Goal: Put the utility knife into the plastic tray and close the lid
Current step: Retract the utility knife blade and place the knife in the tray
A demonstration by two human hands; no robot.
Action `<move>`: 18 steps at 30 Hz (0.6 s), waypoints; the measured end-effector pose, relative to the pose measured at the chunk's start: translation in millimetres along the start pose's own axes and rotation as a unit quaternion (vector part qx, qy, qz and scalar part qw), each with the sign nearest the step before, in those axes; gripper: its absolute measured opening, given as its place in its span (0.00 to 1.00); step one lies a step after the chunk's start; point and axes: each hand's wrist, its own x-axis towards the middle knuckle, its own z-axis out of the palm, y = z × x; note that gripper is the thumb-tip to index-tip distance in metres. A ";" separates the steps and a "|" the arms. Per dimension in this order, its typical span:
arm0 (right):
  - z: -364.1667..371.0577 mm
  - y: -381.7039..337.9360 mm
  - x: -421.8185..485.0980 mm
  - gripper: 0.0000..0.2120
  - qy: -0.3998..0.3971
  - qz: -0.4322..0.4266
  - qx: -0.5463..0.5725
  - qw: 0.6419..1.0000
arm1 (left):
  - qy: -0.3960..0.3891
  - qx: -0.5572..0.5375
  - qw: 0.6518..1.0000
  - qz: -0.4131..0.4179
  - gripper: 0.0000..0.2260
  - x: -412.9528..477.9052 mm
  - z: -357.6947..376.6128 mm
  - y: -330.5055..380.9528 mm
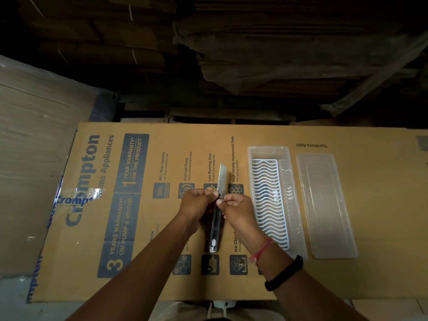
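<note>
Printed cardboard sheet [347,281] as work surface

On it lie an open clear tray [251,156] with a white wavy rack [268,200] inside, and, just right of it, the lid [326,205], flat.

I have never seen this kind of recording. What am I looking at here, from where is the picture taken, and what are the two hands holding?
There is no machine here: a person wears a camera on the head, so the single picture looks forward and down at the person's own arms. The left hand and right hand together hold a utility knife with its blade pushed out, pointing away from the person. The work surface is a flattened cardboard box with printed text. To the right of the hands lies an open clear plastic tray with a white wavy grid inside. Its lid lies separately, further right. The knife is not yet in the tray.
</note>
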 end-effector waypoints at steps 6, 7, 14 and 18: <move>-13.0 -29.4 -12.0 0.04 -0.028 -0.054 0.050 0.997 | 0.020 -0.040 0.999 0.028 0.01 -5.5 12.7 28.7; -14.8 -33.0 -13.3 0.04 -0.032 -0.057 0.056 0.996 | 0.026 -0.041 0.998 0.036 0.03 -7.1 15.5 34.1; -28.5 -34.3 -26.4 0.11 -0.039 -0.066 0.066 0.995 | 0.064 -0.042 0.991 0.107 0.10 -11.9 34.6 69.1; -40.9 -27.1 -33.2 0.10 -0.038 -0.060 0.077 0.995 | 0.068 -0.031 0.989 0.129 0.12 -12.3 45.6 80.8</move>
